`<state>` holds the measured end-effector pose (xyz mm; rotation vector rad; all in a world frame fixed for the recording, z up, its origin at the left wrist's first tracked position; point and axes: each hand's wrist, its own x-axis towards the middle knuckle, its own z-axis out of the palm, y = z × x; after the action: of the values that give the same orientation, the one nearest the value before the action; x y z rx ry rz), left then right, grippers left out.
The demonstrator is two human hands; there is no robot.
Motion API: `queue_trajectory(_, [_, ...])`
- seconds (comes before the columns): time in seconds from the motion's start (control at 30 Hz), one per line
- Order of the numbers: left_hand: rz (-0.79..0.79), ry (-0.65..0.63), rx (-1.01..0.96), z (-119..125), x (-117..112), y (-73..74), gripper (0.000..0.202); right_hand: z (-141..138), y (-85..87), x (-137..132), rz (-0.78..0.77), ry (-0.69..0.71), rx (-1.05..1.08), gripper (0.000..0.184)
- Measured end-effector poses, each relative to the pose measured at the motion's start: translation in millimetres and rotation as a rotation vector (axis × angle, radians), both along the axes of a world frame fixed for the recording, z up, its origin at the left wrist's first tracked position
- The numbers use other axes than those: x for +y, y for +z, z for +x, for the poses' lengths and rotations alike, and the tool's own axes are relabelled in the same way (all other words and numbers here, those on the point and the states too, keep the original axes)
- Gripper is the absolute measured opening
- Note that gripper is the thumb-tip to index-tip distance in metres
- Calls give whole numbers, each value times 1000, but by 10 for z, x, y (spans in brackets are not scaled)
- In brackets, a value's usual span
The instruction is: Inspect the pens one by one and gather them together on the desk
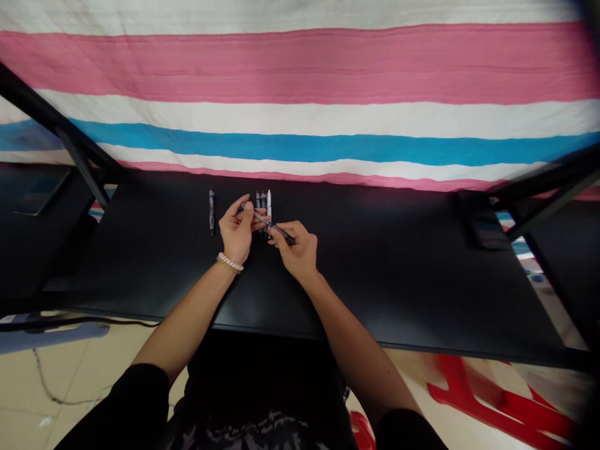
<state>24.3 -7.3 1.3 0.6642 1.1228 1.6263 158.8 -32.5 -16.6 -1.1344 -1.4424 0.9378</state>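
Both my hands hold one dark pen [269,222] above a black table [398,269]. My left hand [237,232], with a bead bracelet at the wrist, pinches the pen's upper left end. My right hand [297,249] is closed round its lower right end. Just behind the hands lies a small row of pens [264,200] side by side, one of them white. A single dark pen [212,211] lies apart to the left of my left hand.
A pink, white and blue striped cloth [300,106] hangs behind the table. Black frame bars [70,144] slant at both sides. A red plastic stool [492,400] stands on the floor at lower right; a cable [56,387] trails at lower left.
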Motion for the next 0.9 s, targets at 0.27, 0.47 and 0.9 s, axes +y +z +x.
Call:
queue_trajectory(0.27, [3,-83,-34,25,-13,-12,41,-9,33,12,-89,29,22,34])
queue_trajectory(0.47, [3,-6,-52,-4,20,-5,33,28,51,74,-80,-3,39,41])
queue_trajectory(0.9, [18,40,-99,-60,48,28,41,63,38,82,-72,40,73,31])
